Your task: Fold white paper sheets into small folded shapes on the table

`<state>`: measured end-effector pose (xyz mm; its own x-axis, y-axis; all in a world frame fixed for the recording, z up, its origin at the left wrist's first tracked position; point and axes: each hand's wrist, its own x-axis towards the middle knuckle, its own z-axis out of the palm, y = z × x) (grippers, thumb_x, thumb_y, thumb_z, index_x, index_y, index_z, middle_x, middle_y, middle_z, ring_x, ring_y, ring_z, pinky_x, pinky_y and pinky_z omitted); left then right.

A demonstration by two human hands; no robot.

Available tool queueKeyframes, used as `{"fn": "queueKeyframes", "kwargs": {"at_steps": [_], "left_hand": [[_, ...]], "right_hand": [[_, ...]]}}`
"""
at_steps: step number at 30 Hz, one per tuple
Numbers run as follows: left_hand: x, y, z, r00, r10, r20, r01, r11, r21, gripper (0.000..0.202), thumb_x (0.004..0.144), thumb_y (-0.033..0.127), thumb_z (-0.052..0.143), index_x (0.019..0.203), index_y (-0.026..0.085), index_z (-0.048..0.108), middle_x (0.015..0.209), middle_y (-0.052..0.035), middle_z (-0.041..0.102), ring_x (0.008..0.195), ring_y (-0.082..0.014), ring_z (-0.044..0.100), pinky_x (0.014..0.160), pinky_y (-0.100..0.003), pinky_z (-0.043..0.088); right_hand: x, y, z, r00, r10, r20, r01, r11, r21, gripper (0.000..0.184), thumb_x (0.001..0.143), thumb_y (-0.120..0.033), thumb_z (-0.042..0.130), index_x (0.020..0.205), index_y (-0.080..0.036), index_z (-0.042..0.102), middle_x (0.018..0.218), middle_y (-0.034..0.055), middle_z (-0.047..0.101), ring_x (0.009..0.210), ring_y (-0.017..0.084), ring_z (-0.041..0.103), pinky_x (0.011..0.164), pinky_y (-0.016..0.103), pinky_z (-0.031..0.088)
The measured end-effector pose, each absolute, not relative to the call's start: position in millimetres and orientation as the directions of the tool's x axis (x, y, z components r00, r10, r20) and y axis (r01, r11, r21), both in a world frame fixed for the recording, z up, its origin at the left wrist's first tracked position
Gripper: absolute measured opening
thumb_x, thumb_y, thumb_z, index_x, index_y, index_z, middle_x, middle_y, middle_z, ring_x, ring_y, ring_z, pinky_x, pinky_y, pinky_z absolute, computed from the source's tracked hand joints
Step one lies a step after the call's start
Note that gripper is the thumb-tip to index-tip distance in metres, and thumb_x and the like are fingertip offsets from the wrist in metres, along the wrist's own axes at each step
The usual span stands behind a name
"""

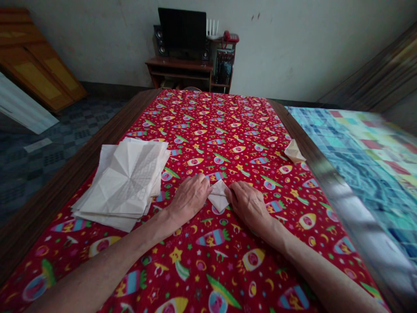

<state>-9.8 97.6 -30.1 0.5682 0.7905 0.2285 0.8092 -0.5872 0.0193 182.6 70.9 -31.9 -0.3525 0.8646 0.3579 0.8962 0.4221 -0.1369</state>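
Note:
A small folded white paper piece [219, 195] lies on the red patterned cloth [228, 130] in the middle of the table. My left hand [190, 198] presses on its left edge with curled fingers. My right hand [247, 202] holds its right edge, fingers bent down onto the paper. A stack of creased white paper sheets [125, 182] lies to the left of my left hand. A finished folded paper shape [294, 151] sits near the table's right edge.
The wooden table edge [81, 161] shows on both sides of the cloth. A bed with a blue checked cover [358, 152] stands to the right. A desk with a monitor [182, 28] and speakers stands at the far wall.

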Motion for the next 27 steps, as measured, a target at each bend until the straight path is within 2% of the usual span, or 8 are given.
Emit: {"fn": "queueKeyframes", "kwargs": {"at_steps": [4,13,22,25,27], "left_hand": [[-9.6,98.0,-29.8,0.552,0.8,0.233,0.823,-0.568,0.0,0.018,0.095,0.025,0.044,0.083,0.017,0.054,0.083,-0.005,0.057,0.079,-0.021,0.057,0.072,-0.034,0.045],[-13.2,96.0,-31.3,0.558,0.772,0.305,0.803,-0.595,0.037,0.017,0.094,0.026,0.047,0.079,0.019,0.052,0.08,-0.0021,0.056,0.077,-0.0185,0.056,0.071,-0.032,0.043],[-12.3,97.4,-32.4,0.487,0.812,0.321,0.855,-0.518,0.012,0.016,0.093,0.028,0.05,0.081,0.018,0.055,0.078,-0.0017,0.057,0.071,-0.016,0.057,0.065,-0.027,0.044],[-13.2,96.6,-28.7,0.471,0.825,0.313,0.863,-0.504,0.032,0.012,0.093,0.025,0.05,0.087,0.018,0.057,0.082,-0.0026,0.06,0.073,-0.0169,0.059,0.066,-0.028,0.046],[-14.1,93.1,-26.6,0.526,0.775,0.35,0.817,-0.575,0.042,0.014,0.094,0.021,0.048,0.101,0.017,0.059,0.096,-0.0052,0.063,0.086,-0.0189,0.061,0.077,-0.031,0.049]], "right_hand": [[183.2,72.5,-30.4,-0.349,0.882,0.317,0.903,0.407,-0.138,0.025,0.096,-0.028,0.041,0.077,-0.018,0.054,0.071,0.0027,0.058,0.066,0.014,0.053,0.062,0.026,0.033],[183.9,74.7,-27.9,-0.348,0.894,0.282,0.898,0.404,-0.176,0.025,0.096,-0.029,0.043,0.076,-0.019,0.053,0.071,0.0019,0.058,0.062,0.013,0.052,0.059,0.025,0.032],[184.2,76.7,-31.7,-0.352,0.878,0.325,0.897,0.416,-0.152,0.027,0.096,-0.03,0.041,0.075,-0.019,0.054,0.069,0.0021,0.059,0.061,0.014,0.052,0.057,0.026,0.029],[184.4,77.6,-30.7,-0.347,0.884,0.314,0.899,0.409,-0.157,0.025,0.094,-0.03,0.045,0.074,-0.019,0.054,0.068,0.0014,0.059,0.06,0.014,0.052,0.057,0.026,0.029],[184.8,78.1,-29.9,-0.343,0.89,0.302,0.899,0.404,-0.169,0.024,0.094,-0.03,0.046,0.075,-0.019,0.054,0.068,0.001,0.059,0.059,0.013,0.052,0.056,0.026,0.028]]}}
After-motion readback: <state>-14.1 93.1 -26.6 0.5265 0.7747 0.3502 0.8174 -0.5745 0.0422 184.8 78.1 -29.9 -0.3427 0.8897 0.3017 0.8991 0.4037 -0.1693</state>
